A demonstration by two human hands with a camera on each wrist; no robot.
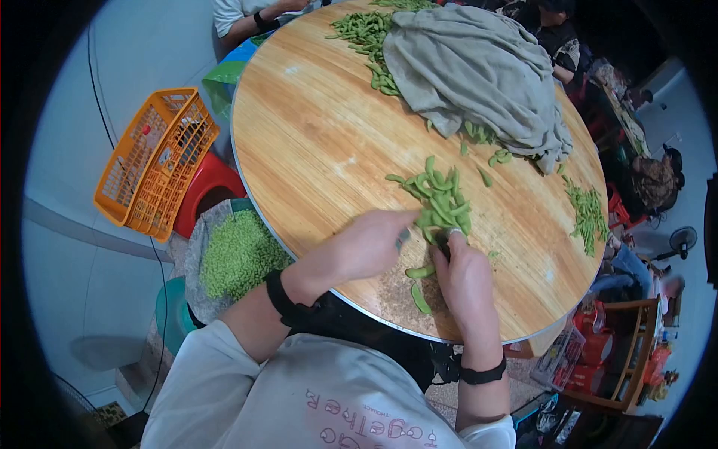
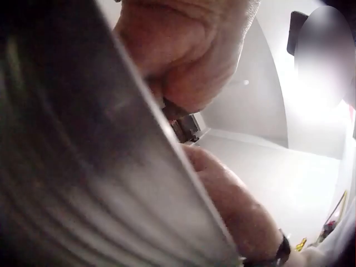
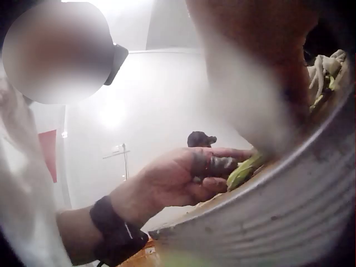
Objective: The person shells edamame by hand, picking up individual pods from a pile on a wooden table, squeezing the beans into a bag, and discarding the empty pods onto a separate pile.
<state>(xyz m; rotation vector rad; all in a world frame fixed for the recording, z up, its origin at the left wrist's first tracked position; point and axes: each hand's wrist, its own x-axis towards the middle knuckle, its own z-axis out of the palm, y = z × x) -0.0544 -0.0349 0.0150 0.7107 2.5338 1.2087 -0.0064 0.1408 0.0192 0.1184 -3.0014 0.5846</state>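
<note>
A loose pile of green soybean pods (image 1: 443, 196) lies on the round wooden table (image 1: 321, 142). My left hand (image 1: 366, 243), slightly blurred, reaches across to the pile's near left side, index finger stretched out. In the right wrist view, that left hand (image 3: 172, 178) has dark wrapping on its fingers, with fingertips right at a green pod (image 3: 240, 173). My right hand (image 1: 467, 277) curls at the pile's near edge, pinching a pod mostly hidden by its fingers; something dark shows by its thumb. Two pods (image 1: 420, 297) lie beside it towards the table edge.
Shelled green beans (image 1: 243, 254) fill a lined container left of the table. An orange crate (image 1: 153, 165) sits on a red stool (image 1: 209, 191). A grey cloth (image 1: 471, 63) covers a mound at the back, with pods around it. More pods (image 1: 587, 217) lie at the right.
</note>
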